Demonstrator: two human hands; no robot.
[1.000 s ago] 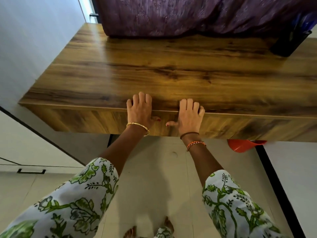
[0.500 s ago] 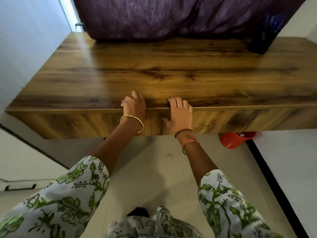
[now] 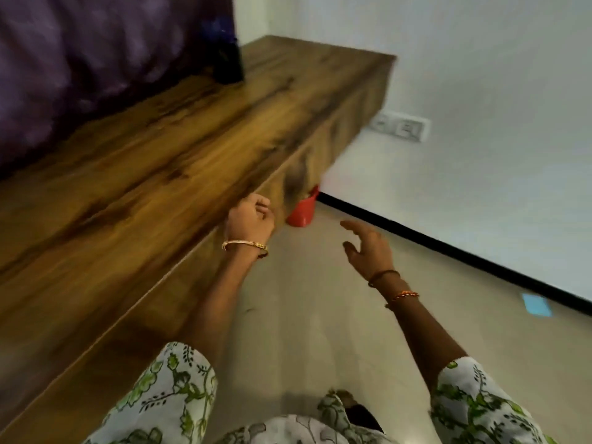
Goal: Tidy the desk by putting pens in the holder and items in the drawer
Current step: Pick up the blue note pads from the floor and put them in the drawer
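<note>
Head view: a dark pen holder [image 3: 228, 64] stood blurred at the back of the wooden desk [image 3: 179, 139], its contents unreadable. The left hand [image 3: 251, 219] hung loosely curled by the desk's front edge, holding nothing; the right hand [image 3: 368, 248] hovered, fingers spread.

A: The whole view is smeared. Can you make out the dark holder [image 3: 228, 64] at the back of the desk [image 3: 179, 149]?

B: Only a blurred dark shape; whatever stands in it can't be read. The purple cloth [image 3: 96, 65] runs off the top and left edges.

A: And the left hand [image 3: 251, 221]?

B: Curled by the desk's front edge, but whether it touches the wood I can't tell. The red tub [image 3: 301, 213] is half hidden under the desk.
</note>
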